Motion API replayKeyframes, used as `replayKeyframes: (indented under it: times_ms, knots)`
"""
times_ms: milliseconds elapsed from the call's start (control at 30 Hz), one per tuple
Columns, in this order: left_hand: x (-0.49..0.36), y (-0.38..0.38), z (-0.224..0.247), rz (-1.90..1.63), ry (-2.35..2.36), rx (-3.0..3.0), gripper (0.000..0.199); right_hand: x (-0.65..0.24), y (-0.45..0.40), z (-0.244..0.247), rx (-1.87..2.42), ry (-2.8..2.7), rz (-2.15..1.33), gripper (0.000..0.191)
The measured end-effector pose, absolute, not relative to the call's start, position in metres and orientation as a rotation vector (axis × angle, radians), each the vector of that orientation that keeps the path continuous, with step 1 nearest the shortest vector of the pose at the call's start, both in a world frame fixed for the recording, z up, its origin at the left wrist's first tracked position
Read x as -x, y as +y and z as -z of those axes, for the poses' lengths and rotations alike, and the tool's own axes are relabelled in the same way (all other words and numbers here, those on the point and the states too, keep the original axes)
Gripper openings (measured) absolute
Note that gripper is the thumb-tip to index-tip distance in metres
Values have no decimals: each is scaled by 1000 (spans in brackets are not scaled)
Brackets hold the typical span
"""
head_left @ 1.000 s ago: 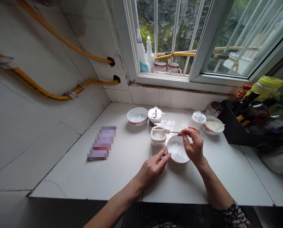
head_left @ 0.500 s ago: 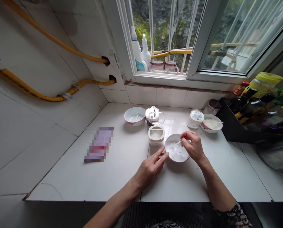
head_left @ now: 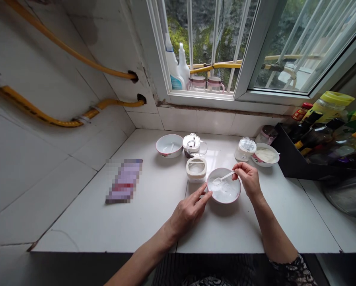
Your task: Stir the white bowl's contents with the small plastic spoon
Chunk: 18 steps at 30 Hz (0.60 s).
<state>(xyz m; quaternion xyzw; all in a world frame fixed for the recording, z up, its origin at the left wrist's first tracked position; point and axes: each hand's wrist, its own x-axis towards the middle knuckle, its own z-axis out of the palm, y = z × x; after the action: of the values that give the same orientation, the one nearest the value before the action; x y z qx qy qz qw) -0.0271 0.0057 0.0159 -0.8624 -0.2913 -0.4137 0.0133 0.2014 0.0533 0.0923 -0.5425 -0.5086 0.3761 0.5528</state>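
Observation:
A small white spoon (head_left: 218, 181) is pinched by its handle in my right hand (head_left: 248, 179), its head over a pink-rimmed bowl (head_left: 225, 195) with white grains in it. My left hand (head_left: 189, 208) rests on the counter with its fingertips against the bowl's left rim, fingers stretched out. Just left of the bowl stands an open square jar (head_left: 196, 170). Behind that is a second jar (head_left: 191, 143) with its clear lid raised. A white bowl with a spoon in it (head_left: 169, 145) sits at the back left.
A closed jar (head_left: 246, 149) and a bowl of white powder (head_left: 265, 155) stand at the right, beside a black box (head_left: 295, 161) of bottles. On the left of the counter (head_left: 88, 222) lies a blurred purple packet (head_left: 125, 181). Spray bottles (head_left: 178, 67) stand at the window.
My right hand has moved slightly right and drawn the spoon back, so its head now shows above the bowl's contents. The white contents look more spread out. My left hand has stayed in place.

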Motion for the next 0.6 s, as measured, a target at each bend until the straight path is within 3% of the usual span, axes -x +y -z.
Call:
replayKeyframes:
  times_ms: [367, 500, 600]
  knots:
    - [25, 6, -15, 1304, -899, 2657, 43, -196, 60, -88, 1221, -1150, -896, 11]
    - [25, 7, -15, 1292, -908, 2670, 47, -174, 57, -91, 1160, -1311, -662, 12]
    - [26, 8, -14, 1302, -899, 2674, 49, -161, 53, -92, 1092, -1615, -291, 8]
